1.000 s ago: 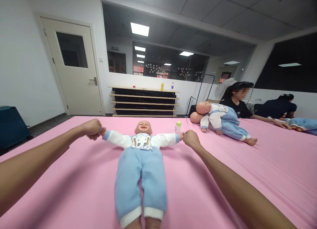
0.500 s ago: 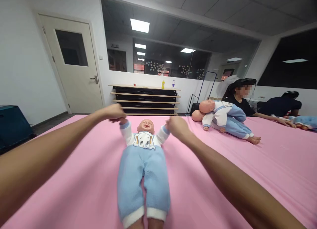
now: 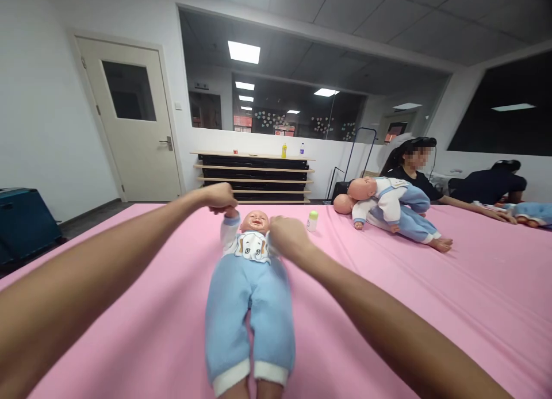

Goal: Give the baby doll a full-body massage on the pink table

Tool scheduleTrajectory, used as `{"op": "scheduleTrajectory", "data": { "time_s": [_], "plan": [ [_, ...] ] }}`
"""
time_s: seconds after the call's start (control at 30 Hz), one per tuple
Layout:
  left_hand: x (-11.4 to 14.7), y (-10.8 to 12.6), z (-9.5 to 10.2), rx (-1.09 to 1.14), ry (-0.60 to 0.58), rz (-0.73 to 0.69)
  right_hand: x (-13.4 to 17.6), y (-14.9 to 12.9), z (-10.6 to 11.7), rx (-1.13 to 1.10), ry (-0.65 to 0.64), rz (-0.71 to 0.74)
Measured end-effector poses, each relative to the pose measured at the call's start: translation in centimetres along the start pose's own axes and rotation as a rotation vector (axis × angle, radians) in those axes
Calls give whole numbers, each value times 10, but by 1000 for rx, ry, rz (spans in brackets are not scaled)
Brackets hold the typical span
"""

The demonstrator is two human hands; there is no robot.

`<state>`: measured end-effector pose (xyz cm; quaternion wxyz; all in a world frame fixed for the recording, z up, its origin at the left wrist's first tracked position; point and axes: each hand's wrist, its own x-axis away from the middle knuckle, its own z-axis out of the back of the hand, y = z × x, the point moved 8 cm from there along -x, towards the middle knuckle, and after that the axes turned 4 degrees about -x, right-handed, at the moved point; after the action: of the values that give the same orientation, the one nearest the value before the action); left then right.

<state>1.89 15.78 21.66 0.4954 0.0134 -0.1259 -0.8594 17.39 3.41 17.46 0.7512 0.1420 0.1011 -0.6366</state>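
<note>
A baby doll [image 3: 250, 284] lies on its back on the pink sheet [image 3: 164, 318], its feet toward me. It wears blue trousers and a white top with an elephant face on the chest. My left hand [image 3: 221, 196] is closed round the doll's raised hand on the left side, beside its head. On the other side, my right hand [image 3: 290, 237] is closed at the doll's other arm, close to its cheek; that doll hand is hidden behind my fingers. A small bottle with a green cap [image 3: 313, 221] stands on the sheet just beyond my right hand.
Two more dolls [image 3: 388, 206] lie stacked at the right. Behind them sits a person in black [image 3: 414, 169], and another person [image 3: 491, 183] leans over a doll farther right. A low shelf [image 3: 254, 177] stands past the far edge, a teal case [image 3: 30, 226] at left.
My right hand has moved left and slightly down, bringing the doll's arm in toward its head. My left hand has shifted right with the other arm. The green-capped bottle has come into view.
</note>
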Motion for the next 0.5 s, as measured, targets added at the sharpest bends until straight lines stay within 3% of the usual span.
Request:
{"op": "scheduleTrajectory", "data": {
  "time_s": [0.03,0.1,0.17,0.2,0.27,0.37,0.5],
  "plan": [
    [10,-33,6,116,33,34,3,41,-1,-59,19,-160],
    [30,-94,-4,164,39,79,19,116,-16,-190,24,-422],
    [49,-151,-36,333,16,180,46,174,-48,-322,-39,-698],
    [57,-175,-58,405,-20,225,58,189,-64,-341,-64,-754],
    [66,-210,-104,548,-80,292,77,204,-94,-370,-108,-816],
    [69,-236,-156,684,-132,345,92,204,-125,-398,-139,-839],
    [66,-248,-180,795,-138,390,92,204,-141,-426,-148,-852]
  ]
}}
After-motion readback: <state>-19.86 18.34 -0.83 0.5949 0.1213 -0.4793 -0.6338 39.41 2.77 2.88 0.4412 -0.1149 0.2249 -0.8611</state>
